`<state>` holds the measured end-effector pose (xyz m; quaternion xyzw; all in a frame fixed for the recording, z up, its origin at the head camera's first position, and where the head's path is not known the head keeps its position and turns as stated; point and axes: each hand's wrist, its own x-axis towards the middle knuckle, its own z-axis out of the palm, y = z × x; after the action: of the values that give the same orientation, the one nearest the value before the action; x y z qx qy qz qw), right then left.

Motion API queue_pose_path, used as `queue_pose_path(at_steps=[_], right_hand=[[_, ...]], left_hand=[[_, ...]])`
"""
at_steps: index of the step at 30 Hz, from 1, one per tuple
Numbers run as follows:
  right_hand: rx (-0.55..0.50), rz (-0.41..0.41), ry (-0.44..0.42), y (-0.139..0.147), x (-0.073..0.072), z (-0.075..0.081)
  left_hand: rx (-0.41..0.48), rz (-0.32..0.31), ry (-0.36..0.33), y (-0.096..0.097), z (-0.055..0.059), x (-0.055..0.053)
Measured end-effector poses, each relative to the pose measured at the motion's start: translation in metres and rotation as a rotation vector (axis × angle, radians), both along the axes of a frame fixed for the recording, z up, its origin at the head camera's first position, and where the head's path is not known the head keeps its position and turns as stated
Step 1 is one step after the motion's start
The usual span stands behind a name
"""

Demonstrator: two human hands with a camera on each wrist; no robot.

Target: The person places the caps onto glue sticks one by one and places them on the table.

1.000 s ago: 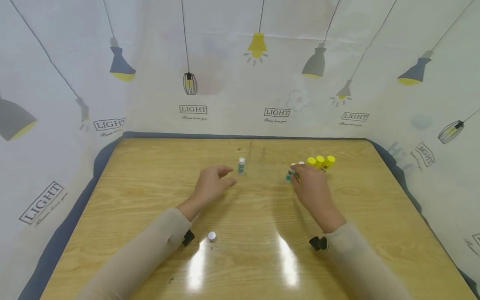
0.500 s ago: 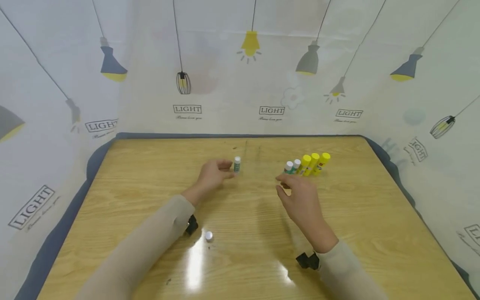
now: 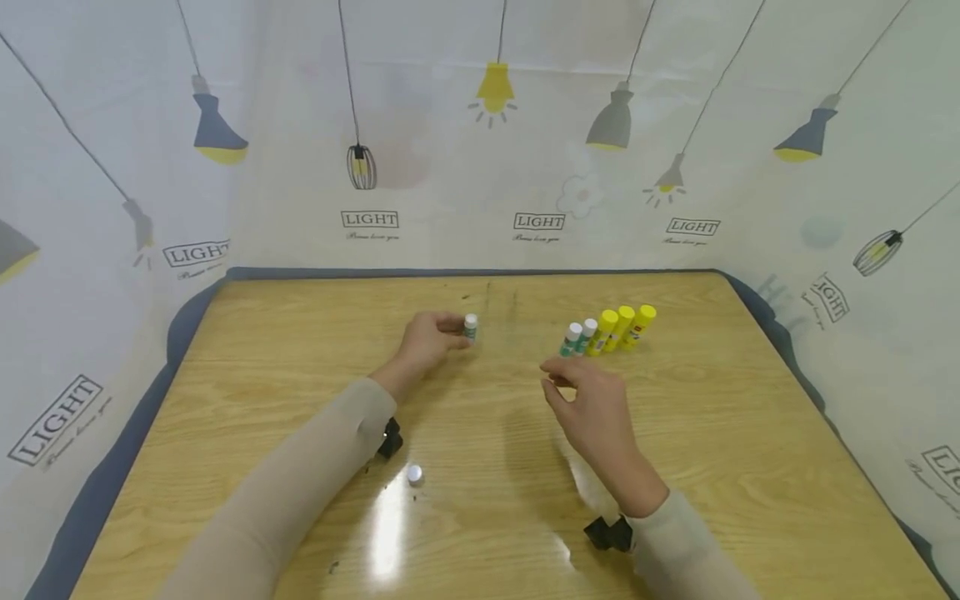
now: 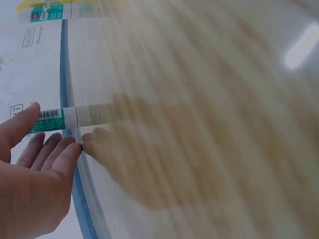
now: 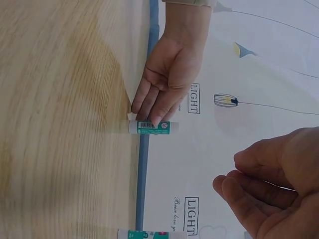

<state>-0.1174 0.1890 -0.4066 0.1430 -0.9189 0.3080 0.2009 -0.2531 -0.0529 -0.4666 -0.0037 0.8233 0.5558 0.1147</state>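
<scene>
A green glue stick with a white cap (image 3: 470, 327) stands upright left of the table's middle. My left hand (image 3: 427, 343) is at its left side, thumb and fairly straight fingers spread about it. In the left wrist view the thumb overlaps the glue stick (image 4: 52, 119), with a small gap between the stick and the fingers below. My right hand (image 3: 596, 408) hovers in front of the row on the right, fingers loosely bent and holding nothing. That row has two green glue sticks with white caps (image 3: 572, 337) and three yellow glue sticks (image 3: 604, 332), all upright.
A small round white object (image 3: 415, 475) lies near the front of the wooden table (image 3: 480, 517), beside the left forearm. Behind the table hangs a pale wall covering (image 3: 450, 167) printed with lamps. A blue border (image 3: 375, 272) runs along the table's far edge.
My right hand has drawn back from the row, leaving the green glue sticks standing beside the yellow ones. My left hand has moved closer to the single glue stick. The head view has shifted slightly.
</scene>
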Motion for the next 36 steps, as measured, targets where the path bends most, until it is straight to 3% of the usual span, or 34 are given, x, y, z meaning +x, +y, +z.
queue_pose_path(at_steps=[13, 28, 36], right_hand=[[0.002, 0.010, 0.008, -0.009, 0.003, -0.002], [0.011, 0.032, -0.013, -0.019, 0.003, 0.000], [0.028, 0.052, -0.028, -0.022, 0.003, -0.003]], left_hand=[[-0.015, -0.012, 0.010, -0.002, -0.002, 0.000], [-0.055, 0.015, 0.061, -0.004, 0.005, 0.011], [-0.048, 0.018, 0.149, -0.005, 0.014, 0.018]])
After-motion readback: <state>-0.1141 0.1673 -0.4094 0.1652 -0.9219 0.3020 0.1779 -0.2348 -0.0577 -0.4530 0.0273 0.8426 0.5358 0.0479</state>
